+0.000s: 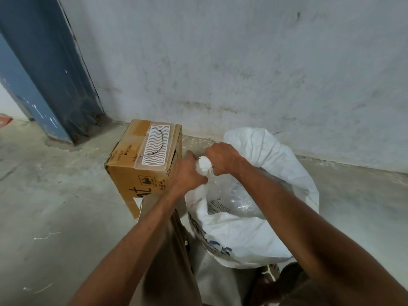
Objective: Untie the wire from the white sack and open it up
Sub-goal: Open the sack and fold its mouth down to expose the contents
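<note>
Inside white sack, clear liner (neck bunched), both hands gripping

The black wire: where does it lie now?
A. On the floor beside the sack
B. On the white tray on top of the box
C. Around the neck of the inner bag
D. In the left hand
B: the wire lies loose on the tray atop the box, apart from both hands.
</note>
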